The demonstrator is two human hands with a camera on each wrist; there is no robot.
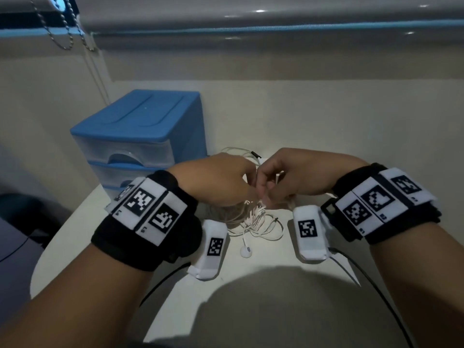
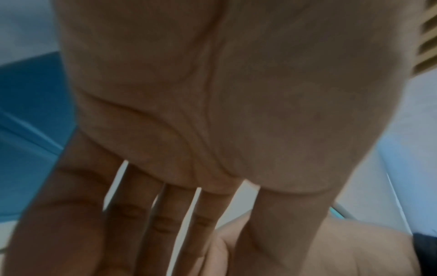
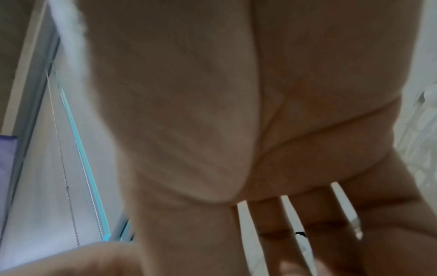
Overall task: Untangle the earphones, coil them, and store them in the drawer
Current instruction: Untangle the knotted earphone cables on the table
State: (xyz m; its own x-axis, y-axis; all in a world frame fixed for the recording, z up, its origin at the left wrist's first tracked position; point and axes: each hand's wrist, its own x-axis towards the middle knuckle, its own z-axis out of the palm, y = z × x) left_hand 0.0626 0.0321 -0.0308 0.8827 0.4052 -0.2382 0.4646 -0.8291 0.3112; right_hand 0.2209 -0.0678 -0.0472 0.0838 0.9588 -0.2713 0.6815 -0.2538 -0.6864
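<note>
The white earphones lie in a tangle on the white table, partly lifted between my hands. One earbud rests nearest me, and the plug end pokes out behind the hands. My left hand and right hand meet fingertip to fingertip above the tangle, each pinching strands of cable. The wrist views show mostly palm: left fingers and right fingers, with a bit of cable between the latter. The blue drawer unit stands back left with its drawers shut.
The drawer unit's top drawer has a clear front with a scooped handle. A black cable trails from my right wrist over the table's near edge. A bead chain hangs at the window behind, and the wall runs along the table's far side.
</note>
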